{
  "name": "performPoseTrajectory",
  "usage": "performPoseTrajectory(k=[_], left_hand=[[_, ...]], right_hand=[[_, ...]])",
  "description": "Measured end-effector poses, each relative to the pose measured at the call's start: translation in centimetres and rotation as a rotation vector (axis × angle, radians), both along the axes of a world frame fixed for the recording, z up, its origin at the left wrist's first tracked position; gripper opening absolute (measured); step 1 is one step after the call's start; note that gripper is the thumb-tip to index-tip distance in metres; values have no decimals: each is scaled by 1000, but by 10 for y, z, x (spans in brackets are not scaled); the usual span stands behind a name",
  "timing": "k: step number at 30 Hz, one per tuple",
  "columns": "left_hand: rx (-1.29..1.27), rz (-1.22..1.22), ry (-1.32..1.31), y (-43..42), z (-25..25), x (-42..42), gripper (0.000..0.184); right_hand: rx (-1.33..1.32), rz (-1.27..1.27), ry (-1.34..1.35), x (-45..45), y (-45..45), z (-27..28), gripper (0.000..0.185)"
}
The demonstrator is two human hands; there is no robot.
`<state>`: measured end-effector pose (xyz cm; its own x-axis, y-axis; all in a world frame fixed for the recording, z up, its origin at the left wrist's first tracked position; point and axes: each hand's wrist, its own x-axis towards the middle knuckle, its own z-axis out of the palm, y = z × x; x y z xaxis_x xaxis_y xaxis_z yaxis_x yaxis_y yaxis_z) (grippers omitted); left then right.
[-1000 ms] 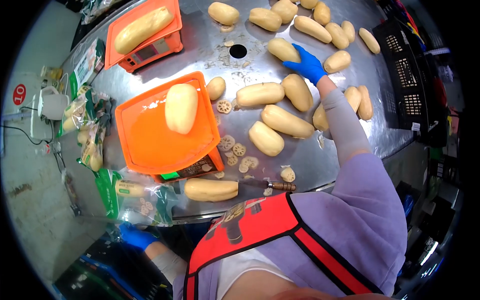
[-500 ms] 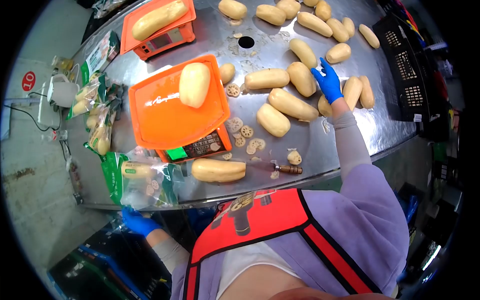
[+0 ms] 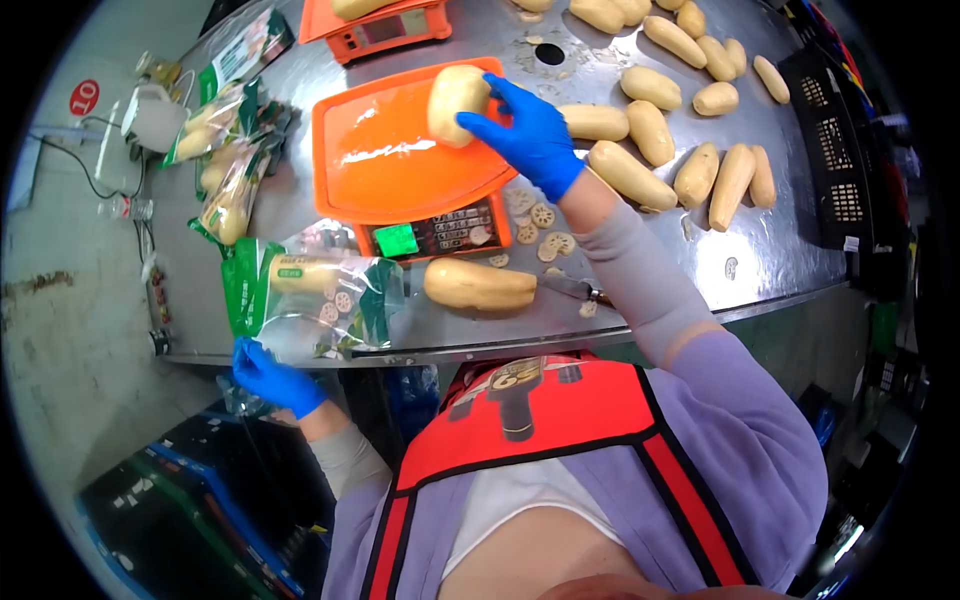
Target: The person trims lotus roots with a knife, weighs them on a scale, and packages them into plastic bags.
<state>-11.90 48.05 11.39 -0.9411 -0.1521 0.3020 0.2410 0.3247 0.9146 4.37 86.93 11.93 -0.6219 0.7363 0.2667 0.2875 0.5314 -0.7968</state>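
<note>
My right hand point(image 3: 528, 135), in a blue glove, has its thumb and fingers around the right side of a peeled lotus root point(image 3: 457, 107) on the orange scale tray point(image 3: 365, 185). My left hand point(image 3: 275, 380), also gloved, pinches the lower left edge of a green and clear plastic bag point(image 3: 315, 300) at the table's front edge. Another lotus root point(image 3: 480, 286) lies right of the bag, below the scale's keypad point(image 3: 450, 232). Beside it is a knife point(image 3: 570, 286), its handle partly covered by my right forearm.
Several lotus roots point(image 3: 625, 175) are spread across the metal table point(image 3: 770, 245). Cut slices point(image 3: 556, 246) lie by the scale. Filled bags point(image 3: 235, 185) sit at the left, a second orange scale point(image 3: 385, 30) at the back. A black crate point(image 3: 825, 150) borders the right side.
My right hand has moved left from the loose lotus roots to the one on the scale tray and closed around it. My left hand stays at the bag's edge. The camera view has shifted.
</note>
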Motion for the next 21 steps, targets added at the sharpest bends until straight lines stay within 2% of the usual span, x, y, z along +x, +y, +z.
performPoseTrajectory(k=[1, 3, 4, 6, 8, 10, 11, 12, 14, 15, 16, 19, 21], left_hand=[[25, 4, 20, 1, 2, 4, 24], [39, 26, 43, -6, -3, 7, 20], [44, 37, 39, -18, -9, 6, 20], [-5, 23, -123, -47, -22, 3, 21], [-10, 102, -26, -59, -32, 4, 21], [-6, -31, -27, -73, -36, 1, 21], [46, 21, -41, -70, -34, 4, 22], [55, 17, -43, -73, -36, 2, 22], [6, -51, -97, -76, -33, -2, 22], [21, 25, -111, -68, -30, 1, 21], [22, 18, -109, -63, -29, 0, 21], [24, 51, -72, -53, -23, -2, 21], [24, 29, -90, -46, -15, -3, 21]], right_hand=[[6, 11, -5, -14, -5, -1, 75], [288, -96, -85, -38, -13, -8, 87], [294, -85, -87, -45, -14, -9, 87], [448, -145, -211, -56, -17, -13, 96], [462, -123, -223, -60, -8, -30, 91], [110, 10, 69, -61, 0, -30, 83], [-288, 101, 227, -58, -2, -26, 68], [-279, 98, 225, -50, -5, -21, 68], [-1404, 415, 642, -31, -15, 9, 58], [-1600, 627, 787, -26, -14, 2, 56], [-1595, 624, 793, -22, -19, 6, 56], [-1874, 733, 918, -6, -35, 21, 62], [-1916, 751, 942, 0, -37, 18, 67]])
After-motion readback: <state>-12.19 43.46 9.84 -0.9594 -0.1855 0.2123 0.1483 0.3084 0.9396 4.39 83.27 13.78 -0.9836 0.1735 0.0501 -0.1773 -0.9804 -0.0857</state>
